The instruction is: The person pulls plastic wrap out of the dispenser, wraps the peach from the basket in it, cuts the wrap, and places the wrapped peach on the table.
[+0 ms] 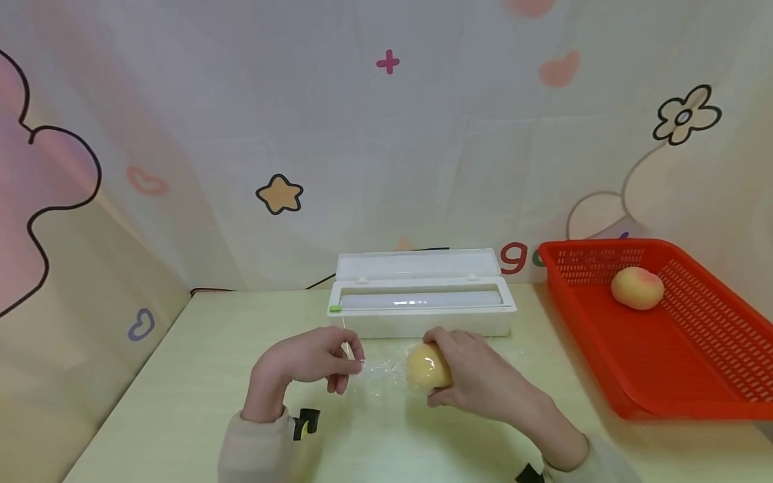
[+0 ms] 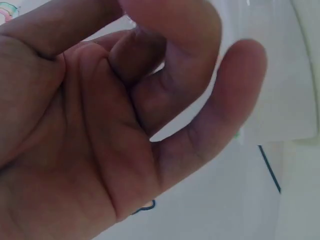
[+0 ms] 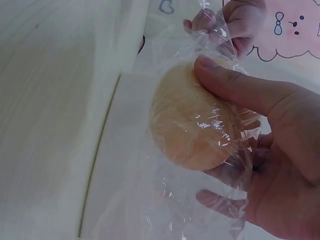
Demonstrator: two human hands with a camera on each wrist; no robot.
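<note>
My right hand (image 1: 480, 376) grips a yellow peach (image 1: 426, 367) wrapped in clear cling film, above the table. In the right wrist view the thumb lies along the peach's upper side, with fingers beneath and loose film hanging below. A stretch of cling film (image 1: 383, 373) runs from the peach to my left hand (image 1: 311, 355), whose thumb and forefinger pinch its end. The left wrist view shows the palm and curled fingers (image 2: 175, 65); the pinch itself is hidden there. Behind both hands stands a white cling film dispenser (image 1: 423, 325), lid raised, with a roll inside.
To the right, a red plastic basket (image 1: 580, 342) holds another peach (image 1: 637, 288). A green slider (image 1: 335, 308) sits at the dispenser's left end. A patterned cloth (image 1: 386, 147) hangs along the back of the pale table (image 1: 181, 402).
</note>
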